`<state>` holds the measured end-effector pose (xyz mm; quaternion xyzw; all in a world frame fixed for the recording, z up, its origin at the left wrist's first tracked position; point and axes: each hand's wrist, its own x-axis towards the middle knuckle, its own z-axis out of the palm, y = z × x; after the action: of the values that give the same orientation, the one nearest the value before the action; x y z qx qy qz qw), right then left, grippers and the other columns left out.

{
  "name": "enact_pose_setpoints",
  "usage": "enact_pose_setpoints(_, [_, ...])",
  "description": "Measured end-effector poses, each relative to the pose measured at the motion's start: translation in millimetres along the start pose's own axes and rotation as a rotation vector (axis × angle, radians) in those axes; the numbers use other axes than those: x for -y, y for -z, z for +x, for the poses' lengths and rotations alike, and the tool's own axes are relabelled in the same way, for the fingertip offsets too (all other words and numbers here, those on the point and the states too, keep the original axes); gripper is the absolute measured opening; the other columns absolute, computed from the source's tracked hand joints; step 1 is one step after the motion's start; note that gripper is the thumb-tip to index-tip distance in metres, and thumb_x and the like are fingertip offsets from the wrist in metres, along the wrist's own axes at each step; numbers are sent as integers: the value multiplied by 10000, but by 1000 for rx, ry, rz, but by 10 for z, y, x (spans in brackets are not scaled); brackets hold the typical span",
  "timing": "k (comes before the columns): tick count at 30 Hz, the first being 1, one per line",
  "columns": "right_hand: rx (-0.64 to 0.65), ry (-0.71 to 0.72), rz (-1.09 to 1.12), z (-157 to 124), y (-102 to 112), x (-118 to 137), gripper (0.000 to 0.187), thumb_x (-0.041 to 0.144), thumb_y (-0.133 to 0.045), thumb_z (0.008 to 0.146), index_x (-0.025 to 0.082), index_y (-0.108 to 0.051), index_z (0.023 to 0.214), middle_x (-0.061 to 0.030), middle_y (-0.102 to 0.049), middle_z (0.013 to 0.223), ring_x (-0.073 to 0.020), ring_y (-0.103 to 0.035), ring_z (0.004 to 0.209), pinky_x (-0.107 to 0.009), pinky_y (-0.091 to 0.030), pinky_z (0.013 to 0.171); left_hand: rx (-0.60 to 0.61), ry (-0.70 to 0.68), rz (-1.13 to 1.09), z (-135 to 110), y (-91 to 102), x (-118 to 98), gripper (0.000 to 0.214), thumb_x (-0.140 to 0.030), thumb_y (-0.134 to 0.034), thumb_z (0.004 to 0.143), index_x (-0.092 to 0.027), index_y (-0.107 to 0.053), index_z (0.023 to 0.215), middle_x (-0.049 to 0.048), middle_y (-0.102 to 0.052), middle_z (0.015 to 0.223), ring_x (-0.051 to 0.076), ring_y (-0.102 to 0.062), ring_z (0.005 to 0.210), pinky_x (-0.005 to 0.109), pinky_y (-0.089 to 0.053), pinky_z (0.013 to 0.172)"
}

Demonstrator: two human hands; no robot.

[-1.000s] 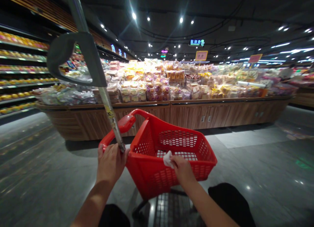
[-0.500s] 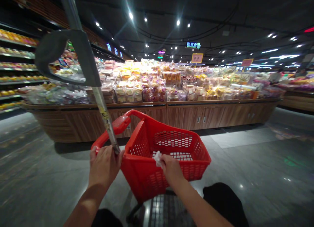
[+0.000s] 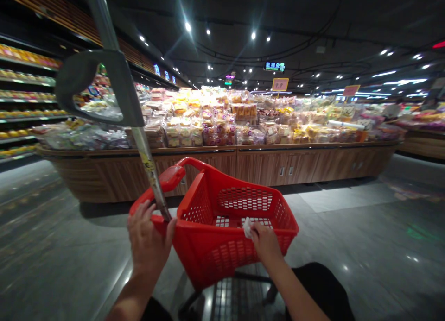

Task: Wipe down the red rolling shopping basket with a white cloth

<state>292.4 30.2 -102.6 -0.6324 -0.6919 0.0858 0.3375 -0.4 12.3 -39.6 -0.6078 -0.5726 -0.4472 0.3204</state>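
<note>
red plastic basket [image 3: 227, 258] | right hand [image 3: 267, 243] pinching white tissue [image 3: 247, 227], partly hidden, at rim | left hand [image 3: 146, 237] spread by basket handle [image 3: 169, 178]

Left hand [image 3: 148, 242], spread open, at the rim of a red plastic basket [image 3: 205, 251], just beside a metal pole [image 3: 151, 173]; right hand [image 3: 266, 242] pinching a white tissue [image 3: 247, 227] at the basket's near edge. Ahead, bagged bread [image 3: 215, 126] heaped on a wooden display stand [image 3: 278, 166].

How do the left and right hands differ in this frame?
The left hand has its fingers spread beside the pole, while the right hand is curled. The left hand holds nothing visible; the right hand pinches a white tissue. Both are bare and at the rim of the red basket.
</note>
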Motion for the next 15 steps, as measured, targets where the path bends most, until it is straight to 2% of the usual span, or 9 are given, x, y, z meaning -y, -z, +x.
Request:
enact_pose_setpoints(1, [-7,27,18,0,-46,100,206,115,-452,829,186,-644,849,-66,-686,813,-193,-626,764,-250,-397,666,-37,-15,-34,-56,10,-116,483,-397,-505,811,-117,-399,1189,219,-441,1293,316,-354,1267,544,-243,1046])
enact_pose_setpoints(2, [-19,55,35,-3,-90,192,207,107,-451,828,184,-642,850,-68,-683,817,-193,-622,773,-253,-402,680,5,-80,-87,-114,12,-256,446,-357,-521,809,-134,-414,1180,195,-468,1279,297,-371,1260,533,-245,1054])
enact_pose_setpoints(3, [-32,82,51,-7,-129,270,209,98,-450,825,182,-640,849,-68,-680,821,-194,-617,783,-255,-407,695,81,-153,-157,-169,2,-411,367,-312,-511,817,-166,-447,1148,155,-519,1238,267,-424,1223,515,-248,1063])
enact_pose_setpoints(5, [-53,123,88,-16,-189,364,214,81,-454,816,182,-641,844,-65,-676,822,-194,-609,796,-260,-418,718,309,-275,-234,-261,-64,-718,250,-291,-480,836,-210,-522,1069,87,-597,1159,229,-506,1143,485,-250,1071])
enact_pose_setpoints(6, [-55,139,113,-21,-204,372,221,70,-457,809,183,-643,848,-63,-677,827,-192,-609,803,-260,-424,727,386,-291,-237,-293,-117,-848,267,-306,-469,844,-201,-534,1081,84,-613,1143,225,-523,1121,473,-260,1068])
enact_pose_setpoints(8, [-50,153,161,-28,-197,300,259,33,-464,779,183,-651,879,-62,-683,867,-185,-614,834,-257,-435,756,460,-274,-209,-333,-243,-1018,298,-325,-449,856,-177,-553,1094,89,-640,1103,228,-554,1073,467,-283,1049])
enact_pose_setpoints(11, [-44,82,162,-38,-81,14,326,-8,-458,732,181,-662,902,-66,-692,907,-188,-626,869,-267,-441,794,480,-250,-127,-350,-398,-1052,279,-327,-426,868,-173,-604,1017,92,-668,994,230,-584,980,458,-303,1026])
enact_pose_setpoints(15, [-58,-49,93,-59,143,-366,285,47,-441,772,188,-669,868,-63,-695,872,-199,-636,836,-279,-445,766,499,-256,-70,-350,-466,-945,240,-289,-397,876,-207,-623,883,54,-654,841,220,-571,875,432,-331,977])
